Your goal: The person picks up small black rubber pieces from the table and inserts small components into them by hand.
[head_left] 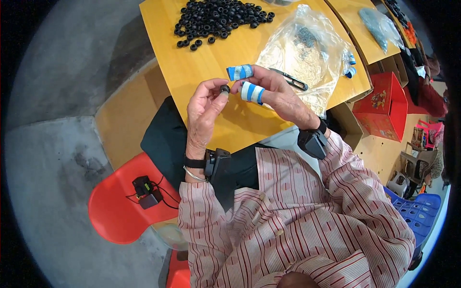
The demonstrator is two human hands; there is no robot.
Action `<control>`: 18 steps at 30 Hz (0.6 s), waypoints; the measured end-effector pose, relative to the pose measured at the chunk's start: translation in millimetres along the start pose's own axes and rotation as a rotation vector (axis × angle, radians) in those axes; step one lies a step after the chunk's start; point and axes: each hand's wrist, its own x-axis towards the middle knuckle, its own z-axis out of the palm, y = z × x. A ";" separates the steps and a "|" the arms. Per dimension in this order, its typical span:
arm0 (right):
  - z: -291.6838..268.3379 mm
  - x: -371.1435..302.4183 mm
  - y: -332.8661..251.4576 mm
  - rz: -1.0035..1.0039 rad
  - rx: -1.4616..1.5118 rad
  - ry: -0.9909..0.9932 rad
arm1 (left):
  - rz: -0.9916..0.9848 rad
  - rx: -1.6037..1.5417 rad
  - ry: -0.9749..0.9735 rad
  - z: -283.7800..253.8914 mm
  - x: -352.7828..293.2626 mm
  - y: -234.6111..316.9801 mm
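Over the near edge of the yellow table, my left hand (203, 109) pinches a small black round piece (224, 89) between thumb and fingertips. The piece looks like the hollow ones heaped farther back. Blue and white striped tape wraps the thumb and a finger of my right hand (281, 96). Its fingers are drawn together right beside the black piece; whatever they grip, if anything, is too small to make out. Just behind my right hand lies a utility knife (289, 79), partly on a clear plastic bag (293, 50) with small dark metallic parts (305, 36) inside.
A heap of black round pieces (216, 19) covers the table's far left. Beyond the yellow table (201, 62) on the right stand a red box (384, 108) and a blue plastic stool (418, 216). A red chair (117, 201) at left carries a black device with cables (148, 192).
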 end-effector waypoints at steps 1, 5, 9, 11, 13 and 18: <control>0.0 -0.4 0.1 0.000 -0.001 0.003 | 0.000 -0.001 -0.003 0.1 -0.1 -0.1; 0.1 -5.2 1.6 -0.031 -0.007 0.002 | 0.009 0.060 0.001 0.7 -1.4 -0.6; -4.8 -3.7 16.6 -0.086 -0.061 -0.006 | -0.025 0.145 -0.027 -1.4 -2.1 -5.3; -5.1 -4.8 17.5 -0.126 -0.109 0.004 | -0.070 0.170 -0.016 0.3 -2.8 -3.5; -6.0 -7.4 15.9 -0.129 -0.133 0.006 | -0.059 0.157 -0.016 2.8 -3.7 -4.3; -24.1 -15.4 10.0 -0.246 -0.542 0.101 | -0.083 0.135 -0.024 2.8 -0.7 -7.8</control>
